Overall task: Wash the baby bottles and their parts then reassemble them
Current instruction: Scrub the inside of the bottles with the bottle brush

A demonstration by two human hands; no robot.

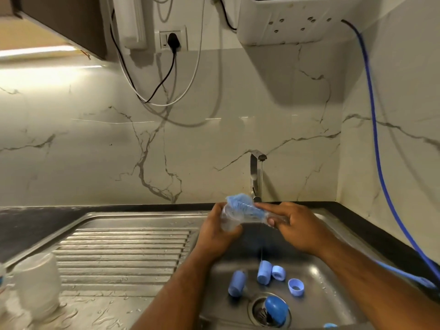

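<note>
Far left of the round steel sink drain (258, 310), a white translucent plastic tub (35, 282) stands upside down on the wet ribbed steel drainboard (123, 253). Up and left of the drain, above the basin, the left hand (214, 234) has its fingers curled round a clear plastic baby bottle (228, 217), which lies tilted. A blue bristle bottle brush (245, 207) runs through the bottle's mouth; blur hides how deep it sits. Straight above the drain, the right hand (292, 227) pinches the brush's handle end between thumb and fingers, its index finger stretched along the bristles. Behind the hands stands a bent steel tap (256, 172), and a thin stream of water falls from it past them.

In the basin just left of the drain lies a blue cylindrical bottle part (237, 283). Just above the drain, a second blue cylindrical cap (264, 272) touches a pale blue ring (278, 272). A blue screw collar (296, 287) sits up and right of the drain. A dark blue dome-shaped cap (276, 307) rests on the drain itself. Far right of the drain, a blue hose (376, 163) hangs down the marble wall.
</note>
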